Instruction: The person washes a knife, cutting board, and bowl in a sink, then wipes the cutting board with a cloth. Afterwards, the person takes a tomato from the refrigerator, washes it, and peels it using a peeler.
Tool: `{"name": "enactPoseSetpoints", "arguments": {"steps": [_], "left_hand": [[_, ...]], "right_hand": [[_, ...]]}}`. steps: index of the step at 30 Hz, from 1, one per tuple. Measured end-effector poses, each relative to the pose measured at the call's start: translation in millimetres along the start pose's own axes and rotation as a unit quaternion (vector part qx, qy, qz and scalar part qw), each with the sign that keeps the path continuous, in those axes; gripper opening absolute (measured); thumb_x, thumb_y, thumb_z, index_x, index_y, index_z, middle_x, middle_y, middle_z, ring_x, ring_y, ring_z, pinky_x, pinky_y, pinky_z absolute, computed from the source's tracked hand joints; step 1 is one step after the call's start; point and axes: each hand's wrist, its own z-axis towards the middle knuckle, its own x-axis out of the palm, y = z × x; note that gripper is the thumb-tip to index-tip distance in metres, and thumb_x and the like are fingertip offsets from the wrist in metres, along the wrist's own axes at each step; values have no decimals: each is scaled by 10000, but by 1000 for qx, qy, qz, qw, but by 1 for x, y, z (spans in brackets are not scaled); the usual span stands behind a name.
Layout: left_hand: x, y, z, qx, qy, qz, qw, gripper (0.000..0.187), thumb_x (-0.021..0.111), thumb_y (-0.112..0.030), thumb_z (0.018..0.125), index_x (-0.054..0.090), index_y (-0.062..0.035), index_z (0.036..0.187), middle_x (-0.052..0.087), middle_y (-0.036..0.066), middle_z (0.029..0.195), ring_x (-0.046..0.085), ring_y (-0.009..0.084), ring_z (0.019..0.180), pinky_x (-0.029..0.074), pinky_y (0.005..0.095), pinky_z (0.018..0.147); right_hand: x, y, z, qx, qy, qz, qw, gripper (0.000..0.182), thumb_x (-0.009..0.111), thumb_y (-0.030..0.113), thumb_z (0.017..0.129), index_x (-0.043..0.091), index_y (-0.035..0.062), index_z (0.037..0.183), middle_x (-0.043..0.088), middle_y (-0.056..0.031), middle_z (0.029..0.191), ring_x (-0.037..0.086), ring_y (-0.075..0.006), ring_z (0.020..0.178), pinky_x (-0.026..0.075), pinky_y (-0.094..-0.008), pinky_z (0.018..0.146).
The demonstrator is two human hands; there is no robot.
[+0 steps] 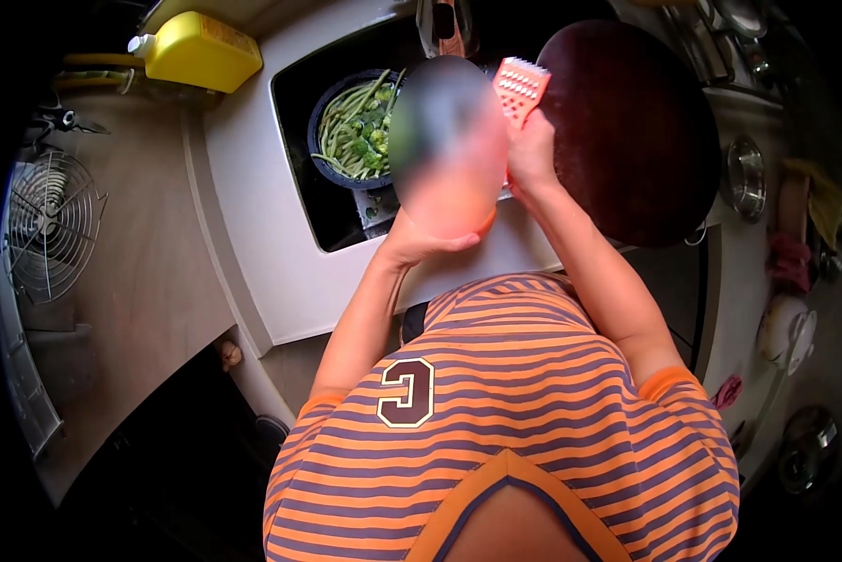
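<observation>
My right hand [533, 155] is closed around a red-orange grater [521, 89] with rows of holes and a toothed top edge; it points up and away from me. My left hand [426, 242] is beside it, with its thumb along the rounded edge of an orange thing [486, 223]. A blurred patch hides most of those fingers and what they hold. Just beyond, to the left, a dark blue bowl [320, 167] holds green beans [351, 126] and broccoli [378, 140] in the black sink [299, 197].
A tap [446, 28] stands at the back of the sink. To the right is a large dark round board [627, 131], with a metal bowl [747, 178] beyond it. On the left are a yellow jug [201, 51] and a round wire rack [54, 220].
</observation>
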Motion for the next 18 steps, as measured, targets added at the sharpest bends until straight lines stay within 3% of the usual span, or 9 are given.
{"name": "enactPoseSetpoints", "arguments": {"steps": [1, 4, 7, 8, 11, 12, 16, 18], "left_hand": [[-1, 2, 0, -8, -2, -45, 999, 768, 840, -130, 502, 473, -55, 1173, 552, 48, 1077, 534, 163, 993, 440, 319, 870], [-4, 7, -4, -30, -10, -158, 987, 702, 810, -99, 515, 465, -70, 1126, 546, 67, 1085, 542, 187, 983, 458, 354, 878], [2, 10, 1, -73, -37, -353, 932, 711, 791, -118, 558, 436, -66, 1173, 519, 84, 1135, 538, 219, 1009, 470, 411, 883], [3, 10, 3, -72, -21, -397, 915, 727, 765, -137, 613, 394, -74, 1235, 487, 94, 1190, 518, 255, 1059, 464, 471, 895], [12, 1, 6, -105, -35, -475, 873, 742, 748, -141, 652, 362, -88, 1284, 479, 87, 1215, 500, 266, 1092, 463, 489, 892], [13, -1, 5, -116, -32, -464, 877, 721, 731, -168, 697, 350, -91, 1304, 466, 80, 1244, 482, 249, 1126, 439, 457, 926], [11, 5, 9, -80, -27, -370, 925, 735, 736, -236, 710, 346, -62, 1308, 469, 69, 1253, 485, 195, 1126, 377, 370, 982], [5, 2, 7, -89, -14, -349, 933, 737, 743, -239, 698, 356, -55, 1298, 484, 71, 1231, 494, 197, 1109, 401, 368, 960]], "right_hand": [[-10, -12, 14, -71, -34, -80, 994, 265, 709, 77, 738, 534, -24, 910, 621, -71, 816, 590, -118, 687, 501, -278, 606], [-17, -3, 18, -95, -51, -32, 994, 263, 682, 64, 768, 494, -20, 931, 603, -67, 843, 593, -119, 693, 514, -277, 615], [-4, 15, -2, 8, -19, 79, 997, 217, 653, 109, 807, 484, 13, 903, 575, -39, 801, 581, -119, 656, 516, -282, 577], [0, 13, -8, 25, -16, 101, 994, 208, 646, 119, 814, 486, 22, 906, 570, -36, 799, 579, -121, 648, 516, -281, 574], [5, 2, -14, 81, -28, 158, 984, 171, 621, 135, 833, 494, 46, 905, 566, -40, 789, 582, -137, 635, 526, -295, 573], [6, 3, -15, 103, -37, 171, 979, 167, 617, 136, 836, 494, 46, 904, 567, -41, 785, 584, -140, 633, 530, -302, 571], [7, -2, -8, 129, -13, 164, 978, 180, 600, 169, 852, 483, 44, 909, 572, -73, 787, 605, -181, 646, 554, -349, 580], [8, -1, -7, 134, 5, 150, 980, 184, 595, 174, 855, 482, 39, 909, 577, -86, 781, 611, -194, 641, 561, -360, 580]]}}
